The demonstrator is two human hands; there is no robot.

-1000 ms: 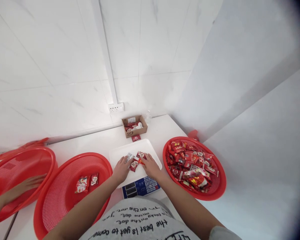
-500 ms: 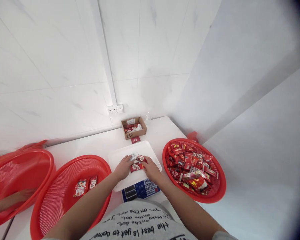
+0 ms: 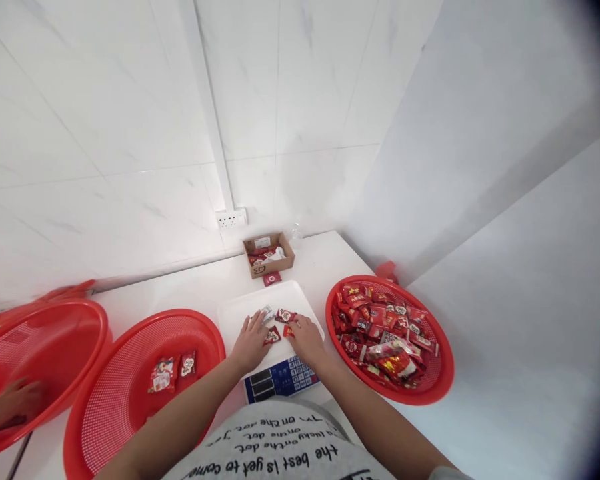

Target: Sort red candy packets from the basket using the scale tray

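Both my hands rest on the white tray (image 3: 240, 308) of a scale (image 3: 280, 377). My left hand (image 3: 250, 343) lies with fingers spread, its fingertips by a silver packet (image 3: 267, 313) and a red packet (image 3: 272, 335). My right hand (image 3: 306, 337) lies flat beside it, fingertips at a small red packet (image 3: 288, 330). Another red packet (image 3: 284, 315) lies just beyond the fingers. Neither hand visibly grips anything.
A red basket (image 3: 433, 383) full of red packets stands at the right. A red basket (image 3: 105, 413) with a few packets stands at the left, and another person's hand (image 3: 10, 403) is in a further red basket (image 3: 55, 333). A cardboard box (image 3: 269, 254) sits by the wall.
My hands pulled slightly back toward me on the tray, leaving the packets more spread out. The other person's hand moved lower and left inside the far-left basket.
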